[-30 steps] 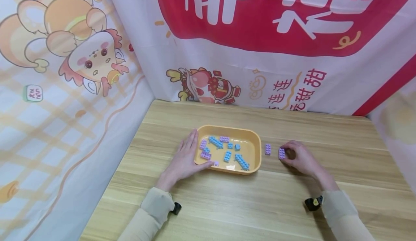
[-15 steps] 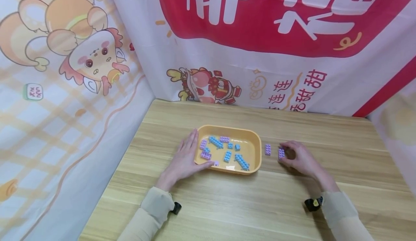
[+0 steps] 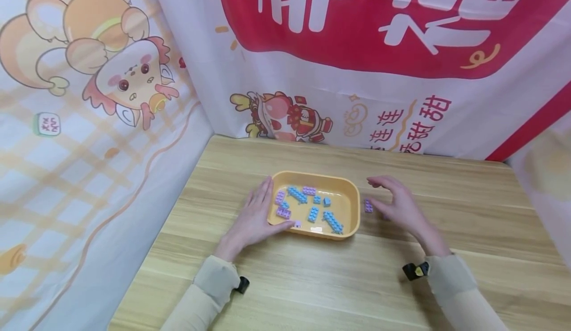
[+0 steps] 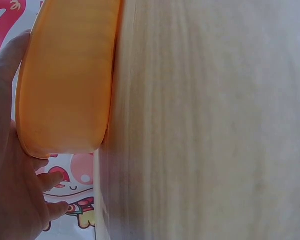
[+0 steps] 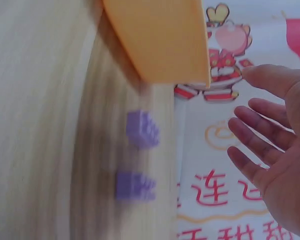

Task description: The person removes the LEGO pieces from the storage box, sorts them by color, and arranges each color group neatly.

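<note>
My left hand [image 3: 254, 217] rests against the left end of a yellow-orange tray [image 3: 342, 197], fingers extended along its side and thumb over the front rim. Inside lie several purple and blue toy bricks, among them a long blue brick [image 3: 332, 222] and a purple brick [image 3: 309, 191]. My right hand [image 3: 403, 209] hovers right of the tray with nothing in it, thumb and fingers spread apart. Two purple bricks stand on the table below it: the nearer to the tray [image 5: 142, 129] and a second purple brick [image 5: 132, 186], mostly hidden by the hand in the head view.
The wooden table [image 3: 321, 286] runs back to a printed cloth [image 3: 357, 88] hanging behind it. Another printed cloth [image 3: 111, 182] hangs along the left side. A black wrist camera [image 3: 415, 270] sits by the right sleeve.
My right hand has let go of the outer purple brick, lifted, opened and moved left toward the tray. The brick stays on the table. My left hand stays at the tray.
</note>
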